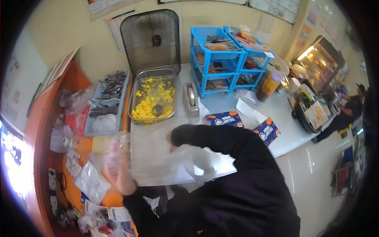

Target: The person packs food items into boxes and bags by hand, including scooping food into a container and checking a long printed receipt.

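My left hand [125, 179], blurred, reaches up beside a clear plastic bag [114, 154] with pinkish contents; whether it grips the bag cannot be told. My right hand [172, 143] is mostly hidden by its black sleeve, over the metal counter [154, 160]. Its fingers point down at the counter, and their hold cannot be seen. A whitish translucent sheet [204, 161] curls below the right forearm. Behind the hands, a steel tray [153, 121] holds crumbled yellow food [145, 109] with a dark round scoop [157, 110] in it. A metal dispenser [192, 102] stands to its right.
Blue tiered racks [217, 54] with packets stand at the back. A grey-blue tray [88, 126] of wrapped black cutlery lies left, above an orange shelf [80, 174] with plastic bags. Printed cards [224, 118] and a lidded sauce container [269, 86] are right. A person [349, 109] stands far right.
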The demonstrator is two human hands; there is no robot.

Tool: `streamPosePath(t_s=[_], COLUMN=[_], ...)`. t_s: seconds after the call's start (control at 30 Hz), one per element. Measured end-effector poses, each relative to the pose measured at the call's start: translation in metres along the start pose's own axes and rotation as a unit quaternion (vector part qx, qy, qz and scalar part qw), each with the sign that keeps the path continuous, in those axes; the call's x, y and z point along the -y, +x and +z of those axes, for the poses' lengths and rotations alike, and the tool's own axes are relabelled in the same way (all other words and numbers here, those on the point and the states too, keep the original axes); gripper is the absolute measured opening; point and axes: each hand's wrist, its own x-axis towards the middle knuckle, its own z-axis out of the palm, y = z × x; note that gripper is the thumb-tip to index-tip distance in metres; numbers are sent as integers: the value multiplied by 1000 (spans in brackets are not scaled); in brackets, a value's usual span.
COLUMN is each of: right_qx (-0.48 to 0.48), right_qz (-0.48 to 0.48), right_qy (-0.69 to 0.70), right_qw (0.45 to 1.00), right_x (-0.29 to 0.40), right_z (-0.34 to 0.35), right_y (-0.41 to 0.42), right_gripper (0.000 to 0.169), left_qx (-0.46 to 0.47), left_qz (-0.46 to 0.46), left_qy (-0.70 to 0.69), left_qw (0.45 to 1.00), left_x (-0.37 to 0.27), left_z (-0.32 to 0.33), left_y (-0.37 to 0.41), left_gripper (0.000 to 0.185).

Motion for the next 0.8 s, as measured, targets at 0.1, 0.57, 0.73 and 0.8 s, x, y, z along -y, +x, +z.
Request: streamPosePath(t_s=[0.1,0.57,0.73,0.8], right_qx=[-22,-288,-325,-464], right_qz=[-24,509,493,343], right_qy=[274,92,308,293], right_qw=[961,806,746,762], right_x=[-33,-127,-150,-161], right_z=[2,173,155,145], right_y=[-18,-137,-142,-200], right_gripper=[48,58,51,46], left_qx=[2,178,255,238], left_qz=[-246,-18,88,61], left_qy=[-291,33,93,83], left_qw=[925,983,958,966], left_x=[-36,-38,-61,-57], left_z=[56,69,79,79], left_y=[-23,-20,6,8], left_gripper=[23,18,24,26])
